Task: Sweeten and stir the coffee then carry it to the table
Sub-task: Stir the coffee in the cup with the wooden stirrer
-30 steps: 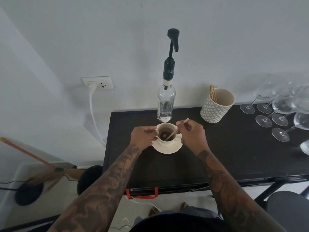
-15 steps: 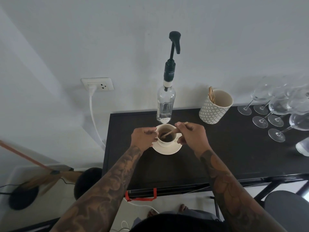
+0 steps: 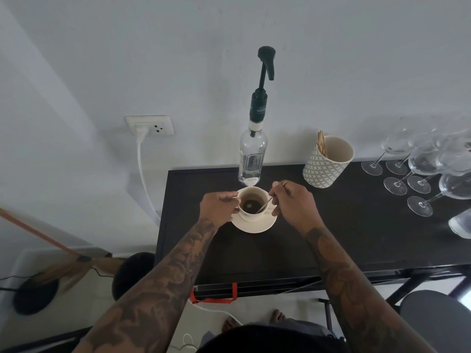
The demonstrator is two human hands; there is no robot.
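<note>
A dark, almost black desk [image 3: 356,238] stands pushed against a pale grey wall [image 3: 331,59]. Near its back edge sits a cream cup [image 3: 251,205] of dark coffee on a matching saucer [image 3: 254,225]. The left hand [image 3: 218,206] holds the cup at its left side, fingers curled at the handle. The right hand [image 3: 293,203] pinches a thin wooden stir stick [image 3: 265,203] — its lower end is in the coffee, its upper end pokes out above the knuckles. So each grip is closed: one on the cup, one on the stick.

Just behind the cup stands a clear glass bottle [image 3: 252,159] with a tall dark pump head. To the right of it is a patterned white cup [image 3: 327,161] holding more wooden sticks, and further right a cluster of wine glasses [image 3: 433,164] crowds the desk's end.

On the wall to the left, a white socket [image 3: 150,125] carries a plug whose white cable [image 3: 144,174] drops beside the desk. On the floor at left lie a broom [image 3: 63,258] and a round black base [image 3: 35,296] — a red strap [image 3: 214,299] hangs at the desk's front rail.
</note>
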